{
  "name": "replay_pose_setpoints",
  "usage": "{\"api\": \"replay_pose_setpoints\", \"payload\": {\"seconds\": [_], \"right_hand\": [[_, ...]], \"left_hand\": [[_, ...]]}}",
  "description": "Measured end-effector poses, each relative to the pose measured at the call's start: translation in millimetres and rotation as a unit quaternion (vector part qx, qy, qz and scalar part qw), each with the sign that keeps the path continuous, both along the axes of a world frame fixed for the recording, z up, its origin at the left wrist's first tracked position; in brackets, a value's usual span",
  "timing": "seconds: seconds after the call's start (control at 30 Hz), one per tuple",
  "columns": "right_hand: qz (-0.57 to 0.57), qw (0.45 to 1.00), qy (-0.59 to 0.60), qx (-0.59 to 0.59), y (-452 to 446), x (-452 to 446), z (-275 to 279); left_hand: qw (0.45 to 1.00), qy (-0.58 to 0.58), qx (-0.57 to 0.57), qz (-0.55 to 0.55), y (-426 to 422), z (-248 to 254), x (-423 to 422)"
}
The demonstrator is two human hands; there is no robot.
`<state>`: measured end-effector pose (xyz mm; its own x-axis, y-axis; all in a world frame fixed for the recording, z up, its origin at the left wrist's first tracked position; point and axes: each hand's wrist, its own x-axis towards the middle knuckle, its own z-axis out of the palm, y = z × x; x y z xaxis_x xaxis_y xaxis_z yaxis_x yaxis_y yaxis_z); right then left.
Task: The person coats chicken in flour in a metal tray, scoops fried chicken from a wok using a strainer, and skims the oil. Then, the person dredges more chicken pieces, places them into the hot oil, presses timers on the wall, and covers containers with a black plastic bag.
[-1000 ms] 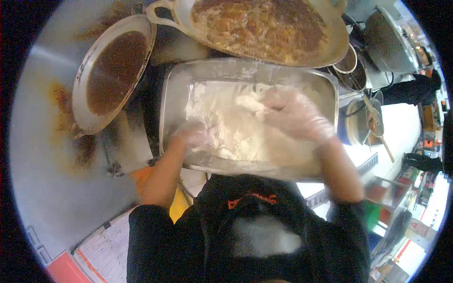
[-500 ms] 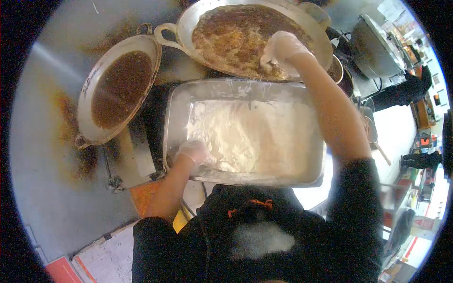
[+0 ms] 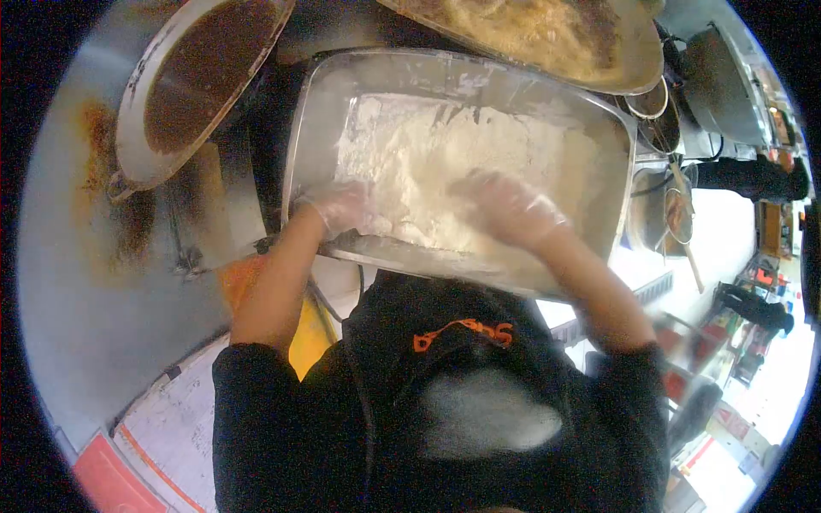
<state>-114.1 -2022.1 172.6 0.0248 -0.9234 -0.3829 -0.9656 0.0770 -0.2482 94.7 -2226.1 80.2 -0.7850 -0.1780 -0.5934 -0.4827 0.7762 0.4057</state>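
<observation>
A deep metal tray (image 3: 590, 111) with white flour (image 3: 410, 162) in it lies in front of my body. My left hand (image 3: 342, 208), in a clear glove, is at the flour's left edge, its fingers smeared by motion. Over the middle of the flour is my gloved right hand (image 3: 513, 209), blurred, with its fingertips at the flour; whether anything is in it cannot be made out. Beyond the tray, a large pan (image 3: 641, 73) holds bubbling brown oil (image 3: 547, 34).
At the upper left sits a second oval pan (image 3: 132, 128) of dark liquid. Round strainers (image 3: 652, 101) and a pot (image 3: 647, 214) with a wooden-handled tool stand to the right. A person in dark clothes (image 3: 744, 178) is at the far right.
My right hand has come back from the oil pan to the flour, with no white piece visible at its fingers now. My left hand stays at the flour's left side. The view has shifted.
</observation>
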Motion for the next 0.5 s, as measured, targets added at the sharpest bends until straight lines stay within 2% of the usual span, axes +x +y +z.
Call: {"api": "replay_pose_setpoints", "payload": {"seconds": [0.07,0.13,0.2,0.23,0.3,0.33,0.37,0.4,0.43,0.5], "right_hand": [[0.029,0.999,0.027,0.025,-2,14,-43],[0.059,0.996,0.055,0.050,-1,18,-54],[0.041,0.999,0.000,-0.031,1,24,-46],[0.039,0.999,-0.003,-0.031,4,26,-47],[0.082,0.979,0.154,0.102,12,26,-47],[0.080,0.980,0.152,0.103,21,23,-50],[0.083,0.983,0.164,0.027,30,20,-50],[0.086,0.980,0.175,-0.048,35,19,-50],[0.086,0.980,0.174,-0.048,37,16,-50],[0.145,0.932,0.332,-0.009,32,14,-27]], "left_hand": [[0.999,0.031,-0.008,0.016,4,14,4],[0.997,0.064,-0.016,0.034,5,20,4],[0.970,-0.021,-0.082,-0.229,-4,17,-1],[0.969,-0.024,-0.081,-0.230,-6,12,1],[0.993,0.063,0.032,-0.090,-9,-8,8],[0.993,0.061,0.032,-0.092,-9,-20,15],[0.992,0.081,0.095,0.005,-5,-19,19],[0.987,0.090,0.126,0.054,-2,-18,20],[0.977,0.100,0.156,0.103,2,-17,22],[0.999,-0.018,0.035,0.025,22,47,-1]]}}
